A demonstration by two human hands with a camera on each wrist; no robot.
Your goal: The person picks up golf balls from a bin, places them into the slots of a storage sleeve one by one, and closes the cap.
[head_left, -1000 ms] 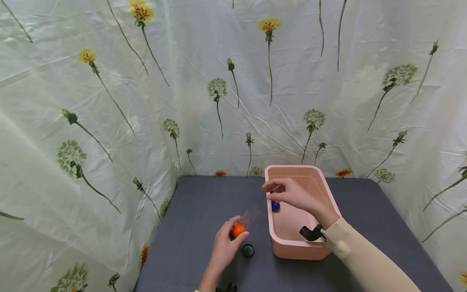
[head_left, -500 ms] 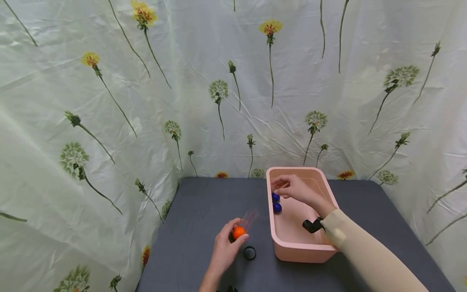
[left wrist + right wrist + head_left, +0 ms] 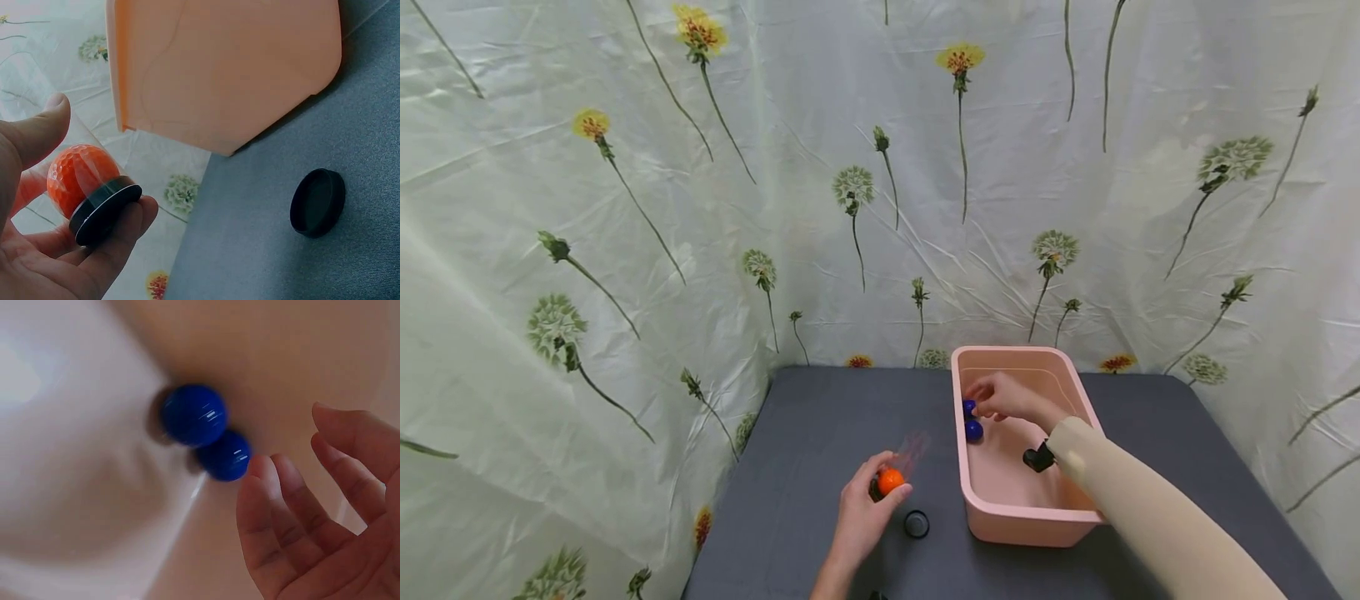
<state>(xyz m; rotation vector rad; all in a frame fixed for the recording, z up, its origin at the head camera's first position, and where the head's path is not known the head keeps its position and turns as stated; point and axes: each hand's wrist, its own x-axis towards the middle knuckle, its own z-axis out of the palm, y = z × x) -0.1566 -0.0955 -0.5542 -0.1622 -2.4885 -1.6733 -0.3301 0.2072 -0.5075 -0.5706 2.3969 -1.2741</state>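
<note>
While the left hand (image 3: pixel 859 510) is gripping a clear tube (image 3: pixel 914 450) with an orange ball (image 3: pixel 891 481) sitting inside, the right hand (image 3: pixel 1011 398) is kinda hovering in the pink bin (image 3: pixel 1030 532), fingers loosely bent, holding nothing. Two blue balls (image 3: pixel 194 415) are sitting just beyond its fingertips, and a black lid (image 3: pixel 917 524) is lying just right of the left hand.

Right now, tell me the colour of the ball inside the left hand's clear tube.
The ball is orange, clearest in the head view.
</note>
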